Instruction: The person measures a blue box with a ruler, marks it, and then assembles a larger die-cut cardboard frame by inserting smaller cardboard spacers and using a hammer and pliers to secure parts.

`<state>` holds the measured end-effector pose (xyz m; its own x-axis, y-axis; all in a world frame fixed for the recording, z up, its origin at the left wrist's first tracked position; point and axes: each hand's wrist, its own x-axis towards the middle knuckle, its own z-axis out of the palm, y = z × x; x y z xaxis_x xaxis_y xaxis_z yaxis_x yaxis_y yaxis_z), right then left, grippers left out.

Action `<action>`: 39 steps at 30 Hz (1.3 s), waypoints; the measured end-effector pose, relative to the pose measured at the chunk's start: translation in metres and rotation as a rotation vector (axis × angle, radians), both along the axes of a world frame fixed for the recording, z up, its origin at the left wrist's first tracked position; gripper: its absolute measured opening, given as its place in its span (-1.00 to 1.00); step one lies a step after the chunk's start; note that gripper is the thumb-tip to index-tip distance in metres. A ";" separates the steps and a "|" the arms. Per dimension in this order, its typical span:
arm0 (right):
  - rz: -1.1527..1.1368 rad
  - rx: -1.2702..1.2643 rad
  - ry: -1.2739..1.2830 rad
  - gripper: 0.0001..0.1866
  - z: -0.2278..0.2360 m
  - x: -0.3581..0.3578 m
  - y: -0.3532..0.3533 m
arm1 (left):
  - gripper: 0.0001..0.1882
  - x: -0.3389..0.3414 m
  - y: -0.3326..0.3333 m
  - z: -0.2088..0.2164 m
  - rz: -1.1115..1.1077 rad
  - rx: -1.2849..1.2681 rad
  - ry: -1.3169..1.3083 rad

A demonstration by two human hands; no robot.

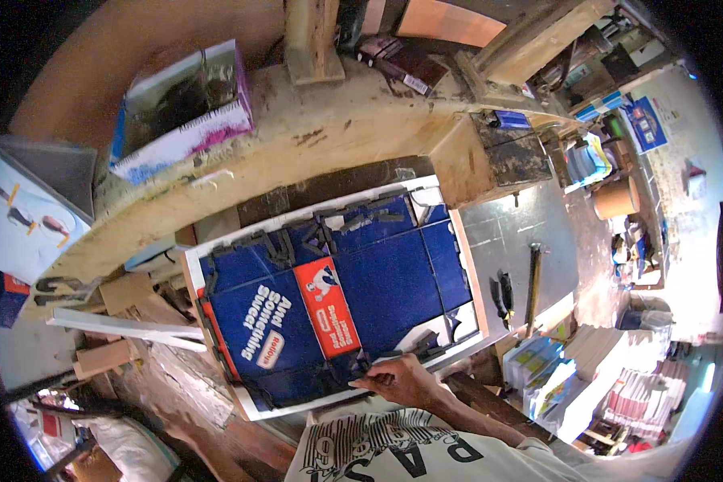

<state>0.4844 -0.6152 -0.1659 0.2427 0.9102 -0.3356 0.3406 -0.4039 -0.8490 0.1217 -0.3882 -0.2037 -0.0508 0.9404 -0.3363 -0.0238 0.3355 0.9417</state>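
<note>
Nearest, a white shirt with black print (377, 450) fills the bottom edge, and the right forearm (482, 414) rises from the lower right to the right hand (398, 379). That hand is curled, its fingers bent and their tips drawn close together; whether they pinch anything, I cannot tell. The left hand cannot be made out, so its state cannot be told either. The blue board (394, 273) lies flat and slightly turned just beyond the right hand, which sits over the middle of its near edge, so most of the board stretches away ahead and to the left. A red panel (329, 309) runs across its middle, and dark strips (277, 247) lie along its borders, thickest on the far side; more dark bits are close to the fingertips. Left of the board are white strips (124, 325). To its right, well apart from the hand, a black-handled tool (502, 299) and a hammer (533, 293) rest near a grey surface (530, 233), with stacked papers (647, 386) farther right. Beyond the board, a wooden ledge (297, 153) carries an open carton (189, 132) on the left and a dark box (402, 66) toward the right. Farthest off, a blue poster (647, 124) hangs on the wall.
</note>
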 end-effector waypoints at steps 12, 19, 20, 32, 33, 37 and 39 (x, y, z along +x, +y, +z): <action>-0.039 0.003 -0.485 -0.88 -0.013 0.196 -0.065 | -0.62 0.075 -0.306 -0.099 -0.115 -0.476 -0.009; 0.341 0.148 -0.320 -0.85 -0.049 0.206 -0.076 | -0.72 0.146 -0.404 -0.107 0.391 -0.046 0.445; 0.398 0.188 -0.337 -0.86 -0.055 0.203 -0.077 | -0.74 0.163 -0.412 -0.105 0.362 -0.004 0.516; 1.042 0.012 -0.034 -0.78 -0.071 0.180 -0.144 | -0.76 0.248 -0.505 -0.058 0.156 -0.315 0.033; 1.053 -0.011 0.001 -0.76 -0.067 0.181 -0.149 | -0.76 0.265 -0.491 -0.031 0.212 -0.287 0.114; 1.075 -0.085 -0.020 -0.69 -0.058 0.179 -0.151 | -0.81 0.251 -0.486 -0.033 0.028 -0.348 0.426; 1.044 -0.079 -0.043 -0.67 -0.058 0.179 -0.155 | -0.81 0.253 -0.474 -0.020 0.007 -0.480 0.467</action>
<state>0.6631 -0.7700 -0.2241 -0.6376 0.6505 -0.4127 0.5813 0.0546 -0.8119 0.3743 -0.8619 -0.2240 -0.2978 0.6914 -0.6583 0.3468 0.7208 0.6001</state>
